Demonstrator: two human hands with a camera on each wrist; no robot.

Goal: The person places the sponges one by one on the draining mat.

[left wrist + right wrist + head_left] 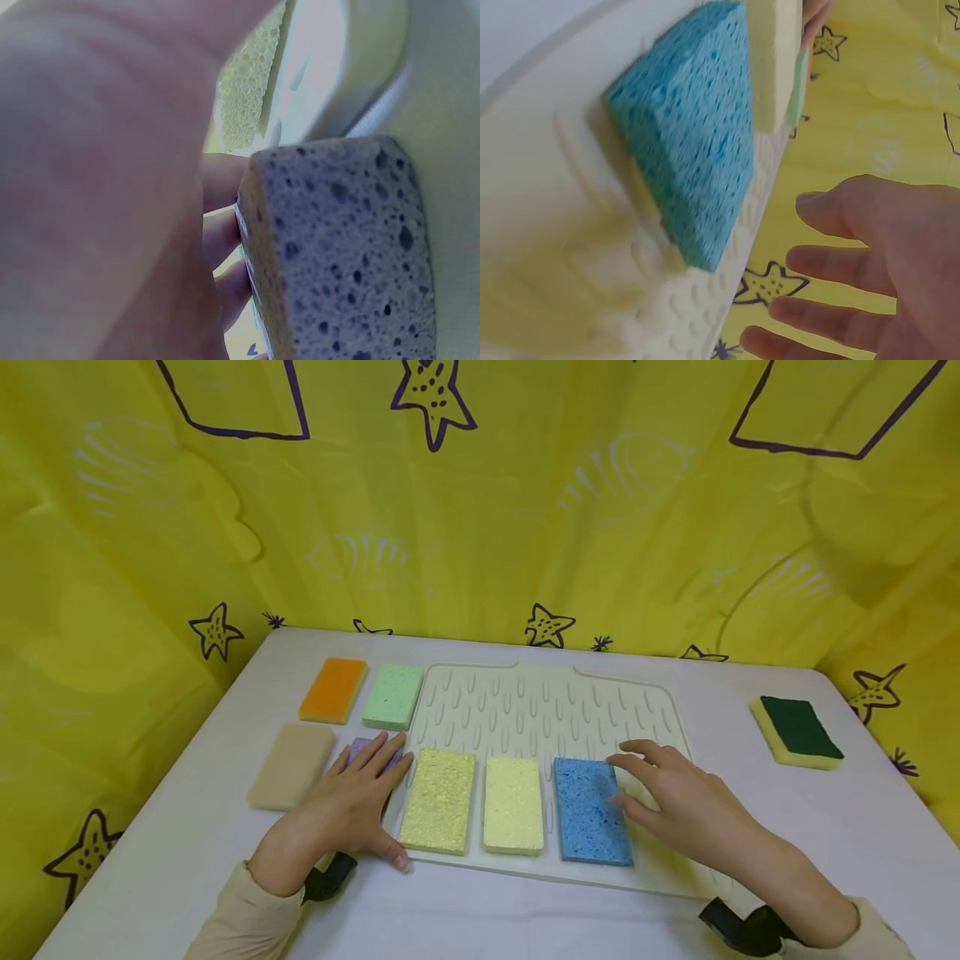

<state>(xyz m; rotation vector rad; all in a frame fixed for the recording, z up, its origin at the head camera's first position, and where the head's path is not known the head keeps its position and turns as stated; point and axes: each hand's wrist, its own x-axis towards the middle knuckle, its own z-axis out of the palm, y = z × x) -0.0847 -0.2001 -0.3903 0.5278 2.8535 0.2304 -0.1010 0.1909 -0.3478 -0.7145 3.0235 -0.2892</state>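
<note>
My left hand (pixel 341 814) lies with spread, fairly straight fingers over a purple sponge (pixel 349 255), mostly hidden beneath it in the head view. Its thumb points toward a coarse yellow sponge (pixel 438 802). A smoother pale yellow sponge (pixel 513 806) and a blue sponge (pixel 592 812) continue the row on a cream ribbed mat (pixel 555 693). Beside the blue sponge's right edge hovers my right hand (pixel 678 802), its fingers loosely bent and holding nothing. In the right wrist view, a gap separates its fingers from the blue sponge (pixel 697 135).
Left of the mat are an orange-topped sponge (pixel 333 690), a mint green sponge (pixel 393 695) and a beige sponge (pixel 292 767). A dark green and yellow scouring sponge (pixel 798 731) lies at the far right of the white table (pixel 517 918). Behind hangs a yellow patterned curtain (pixel 487 527).
</note>
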